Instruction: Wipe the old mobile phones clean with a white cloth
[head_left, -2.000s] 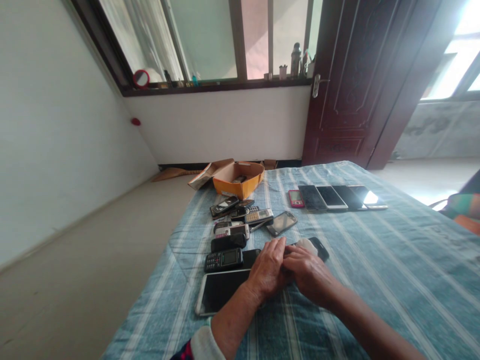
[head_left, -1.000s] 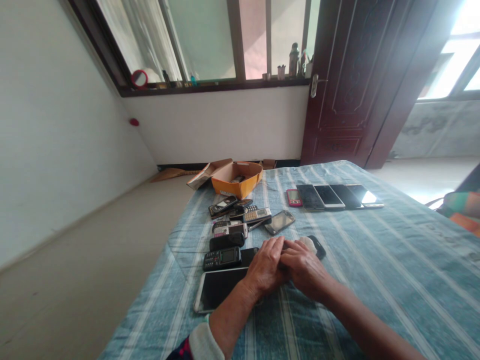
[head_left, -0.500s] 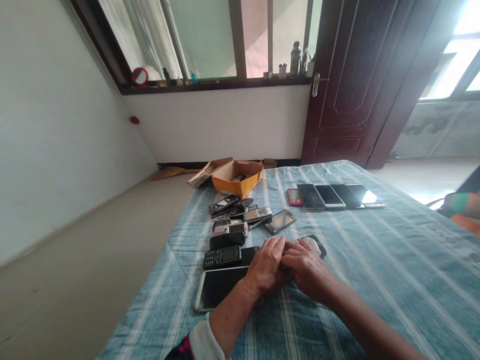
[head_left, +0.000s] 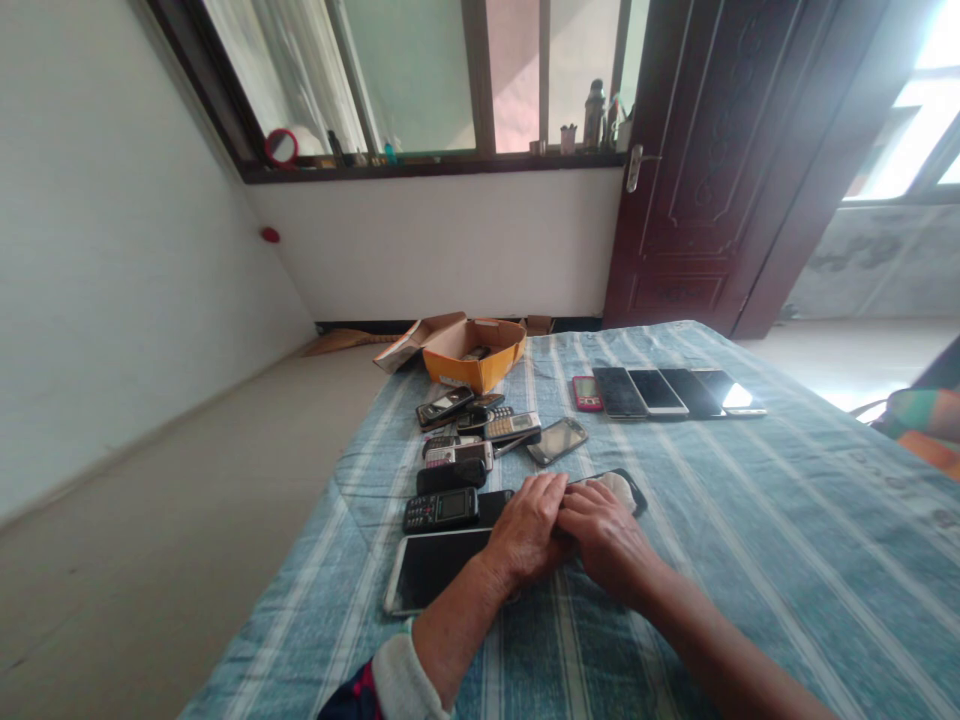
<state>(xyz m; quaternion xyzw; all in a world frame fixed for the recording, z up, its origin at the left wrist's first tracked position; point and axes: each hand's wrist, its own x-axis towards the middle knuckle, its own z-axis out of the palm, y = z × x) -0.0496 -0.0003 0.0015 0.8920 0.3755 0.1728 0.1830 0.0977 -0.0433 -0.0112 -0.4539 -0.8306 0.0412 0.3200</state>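
My left hand [head_left: 526, 530] and my right hand [head_left: 604, 540] meet over a dark phone [head_left: 639, 495] lying at the front of the cloth-covered table. Fingers of the left hand curl over the phone's near end. The right hand is closed over a soft white wad, perhaps a cloth [head_left: 620, 488], which lies against the phone's surface. Most of that phone is hidden beneath my hands. Just left of them are a white-framed tablet or large phone [head_left: 439, 570], a black keypad phone [head_left: 441, 510] and a dark flat phone [head_left: 493, 508], partly covered by my left hand.
Several old phones [head_left: 480, 430] are heaped before an open orange box [head_left: 484, 375]. A grey phone [head_left: 559, 441] lies beside the heap. At the far right, a pink phone [head_left: 587, 394] starts a row with several flat phones [head_left: 660, 393]. Striped cloth [head_left: 787, 540] covers the table.
The view has shifted slightly. Both hands stay over the same phone, with the white wad still under the right hand; little else differs.
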